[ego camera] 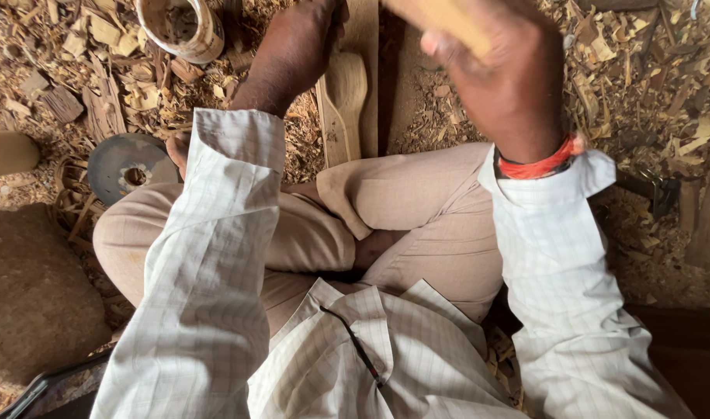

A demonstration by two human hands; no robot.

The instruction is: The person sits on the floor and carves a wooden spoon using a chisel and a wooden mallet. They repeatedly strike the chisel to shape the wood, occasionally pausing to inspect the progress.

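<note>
Spoon blank (342, 105) is pinned on the plank (364, 46) by the left hand (297, 43); wooden handle (448, 19) is clenched in the raised right hand (498, 66). Risk: pinning fingers could be struck if aim drifts; blank could slip.

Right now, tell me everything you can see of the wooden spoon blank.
The spoon blank is pale, rough-carved wood with a rounded bowl end and a flat tapering handle. It stands on edge against a darker plank, above the shavings. The left hand steadies its top, hiding that part.
</note>
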